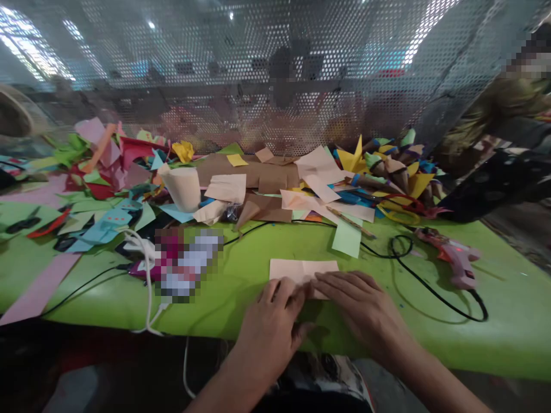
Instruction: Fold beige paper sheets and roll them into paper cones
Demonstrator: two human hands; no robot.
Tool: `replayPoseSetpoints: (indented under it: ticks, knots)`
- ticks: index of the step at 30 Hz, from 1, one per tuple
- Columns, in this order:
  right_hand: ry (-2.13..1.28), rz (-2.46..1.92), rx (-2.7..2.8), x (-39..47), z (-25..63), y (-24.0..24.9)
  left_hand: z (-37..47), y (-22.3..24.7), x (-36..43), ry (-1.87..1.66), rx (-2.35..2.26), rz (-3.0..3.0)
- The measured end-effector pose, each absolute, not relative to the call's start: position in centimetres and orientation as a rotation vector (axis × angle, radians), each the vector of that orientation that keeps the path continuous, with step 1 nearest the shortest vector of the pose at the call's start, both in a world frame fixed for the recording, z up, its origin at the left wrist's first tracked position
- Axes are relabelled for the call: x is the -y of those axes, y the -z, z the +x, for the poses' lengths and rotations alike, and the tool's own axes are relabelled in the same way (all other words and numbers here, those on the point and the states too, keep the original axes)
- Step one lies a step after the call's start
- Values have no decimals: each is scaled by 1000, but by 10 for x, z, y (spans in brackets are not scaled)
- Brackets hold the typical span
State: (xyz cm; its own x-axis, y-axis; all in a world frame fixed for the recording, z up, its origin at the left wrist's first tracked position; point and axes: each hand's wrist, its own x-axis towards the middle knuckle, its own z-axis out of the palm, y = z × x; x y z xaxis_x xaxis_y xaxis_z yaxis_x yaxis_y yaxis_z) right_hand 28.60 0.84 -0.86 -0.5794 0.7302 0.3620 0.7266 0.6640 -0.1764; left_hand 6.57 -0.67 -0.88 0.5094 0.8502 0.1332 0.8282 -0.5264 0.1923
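Observation:
A pale pink sheet of paper (303,267) with a crease down its middle lies on the green table, close to the front edge. My left hand (275,310) rests on the sheet's lower left part, its fingers bent and pressed on the paper. Flat on the right part lies my right hand (359,295), fingers stretched out and pointing left, fingertips near the crease. The hands almost meet at the middle of the sheet and cover its lower edge.
A pink glue gun (460,261) with a black cord lies on the right. A power strip (193,264) with cables stands left of the hands. Paper scraps, a paper cup (183,188) and a pencil (350,222) lie behind, before a perforated metal screen (258,115).

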Motion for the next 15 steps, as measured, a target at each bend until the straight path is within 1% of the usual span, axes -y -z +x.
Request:
replayPoseSetpoints:
  ticks: [2,10,15]
  knots:
    - [-43,-1100,2521,-2,288,8,65,9,8,-310,-1469,2648]
    - [16,-1230,2531,14,313,16,45,14,14,-338,-1369,2750]
    - [43,-1244,2547,15,316,19,29,14,23,-269,-1397,2775]
